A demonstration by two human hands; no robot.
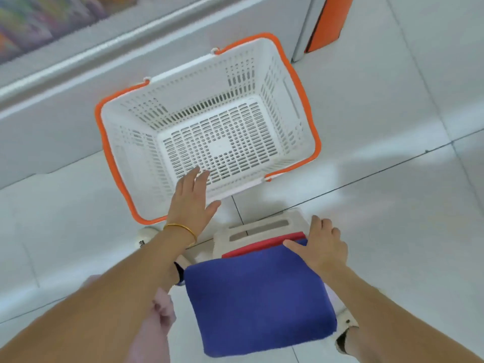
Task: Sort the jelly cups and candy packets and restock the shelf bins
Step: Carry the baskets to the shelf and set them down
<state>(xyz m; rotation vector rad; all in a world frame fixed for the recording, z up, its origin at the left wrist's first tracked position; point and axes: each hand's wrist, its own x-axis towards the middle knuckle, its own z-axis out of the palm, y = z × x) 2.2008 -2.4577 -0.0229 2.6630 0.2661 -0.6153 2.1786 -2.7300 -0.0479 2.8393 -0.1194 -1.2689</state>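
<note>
A white slotted shopping basket (275,82) with orange handles stands on the tiled floor, and nothing lies inside it. My left hand (192,201) reaches over its near rim with straight fingers spread and holds nothing. My right hand (323,244) rests on the far edge of a blue cushion (259,297) that tops a low stool, fingers curled over that edge. No jelly cups or candy packets show clearly; blurred colourful goods (39,22) sit on a shelf at the top left.
The white shelf base (78,82) runs along the left behind the basket. An orange and grey post (327,22) stands at the top right. The stool's white plastic end (259,227) and a red layer (262,244) show under the cushion. Feet in light slippers flank the stool.
</note>
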